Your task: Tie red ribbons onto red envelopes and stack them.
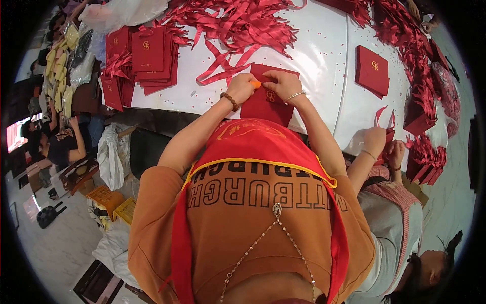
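Note:
A dark red paper bag [276, 110] with gold lettering lies flat at the table edge before me. Closed at its upper left is my left hand [240, 88], with a small orange object [256, 84] at its fingertips; its kind cannot be made out. My right hand [284, 84] is closed on the bag's upper edge, thumb and fingers bent together. Beyond both hands, loose red ribbons [223, 63] trail from a large ribbon pile [248, 25].
Stacked red bags [152, 55] stand left on the white table [324, 66]; another small stack [372, 71] lies right. A co-worker's hands [375, 139] handle a red bag close on my right. Ribboned bags [422, 109] line the right edge. Small red bits dot the tabletop.

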### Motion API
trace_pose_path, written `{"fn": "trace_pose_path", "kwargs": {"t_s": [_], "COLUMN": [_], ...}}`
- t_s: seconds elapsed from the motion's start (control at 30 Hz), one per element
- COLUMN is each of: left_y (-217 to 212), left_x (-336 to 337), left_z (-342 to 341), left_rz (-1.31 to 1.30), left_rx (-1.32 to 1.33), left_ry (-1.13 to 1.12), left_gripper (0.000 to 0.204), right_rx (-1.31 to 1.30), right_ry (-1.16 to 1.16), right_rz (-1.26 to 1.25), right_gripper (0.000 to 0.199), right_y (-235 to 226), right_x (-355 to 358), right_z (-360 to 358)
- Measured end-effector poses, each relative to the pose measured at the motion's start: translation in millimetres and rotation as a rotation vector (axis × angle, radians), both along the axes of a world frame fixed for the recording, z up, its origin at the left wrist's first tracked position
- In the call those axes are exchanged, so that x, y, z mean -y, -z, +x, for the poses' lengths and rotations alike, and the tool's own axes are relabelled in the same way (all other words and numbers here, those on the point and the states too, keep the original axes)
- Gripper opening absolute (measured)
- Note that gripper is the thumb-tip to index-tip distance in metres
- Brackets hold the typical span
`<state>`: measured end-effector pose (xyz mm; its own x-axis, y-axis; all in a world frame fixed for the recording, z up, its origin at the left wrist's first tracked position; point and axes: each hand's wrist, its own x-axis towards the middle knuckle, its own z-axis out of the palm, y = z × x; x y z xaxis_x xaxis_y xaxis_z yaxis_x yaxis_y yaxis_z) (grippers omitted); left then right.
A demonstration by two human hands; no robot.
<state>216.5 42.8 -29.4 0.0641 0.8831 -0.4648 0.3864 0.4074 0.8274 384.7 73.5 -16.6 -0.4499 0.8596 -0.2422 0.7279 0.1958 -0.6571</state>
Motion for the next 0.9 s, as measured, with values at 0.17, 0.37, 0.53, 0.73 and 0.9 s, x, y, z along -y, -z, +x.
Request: {"fn": "trace_pose_path", "kwargs": {"t_s": [0.17,0.37,0.53,0.73,0.9], "left_y": [-7,-8,0,-15,-3], "left_x": [10,1,-3,-7,-6], "left_z": [8,7,5,4,5], "left_rz": [0.414,0.335,0.272,-0.1,0.287], "left_rx": [-0.332,-0.297,-0.205,0.115,-0.194], "left_ry": [0.055,0.075,0.063,-0.02,0.084], "left_gripper": [0.018,0.017,0.015,0.016,0.015], "right_rx": [-0.006,-0.018,-0.038,-0.034,0.003], "right_ry": [0.011,0.016,0.027,0.054,0.046], "right_rz": [0.037,0.01,-0.01,-0.073,-0.067], "right_gripper": [0.031,0.031,0.032,0.033,0.033], "right_y": [-2,3,2,1,0], "right_x": [1,-1,1,1,1], "right_z": [0,2,4,4,4]}}
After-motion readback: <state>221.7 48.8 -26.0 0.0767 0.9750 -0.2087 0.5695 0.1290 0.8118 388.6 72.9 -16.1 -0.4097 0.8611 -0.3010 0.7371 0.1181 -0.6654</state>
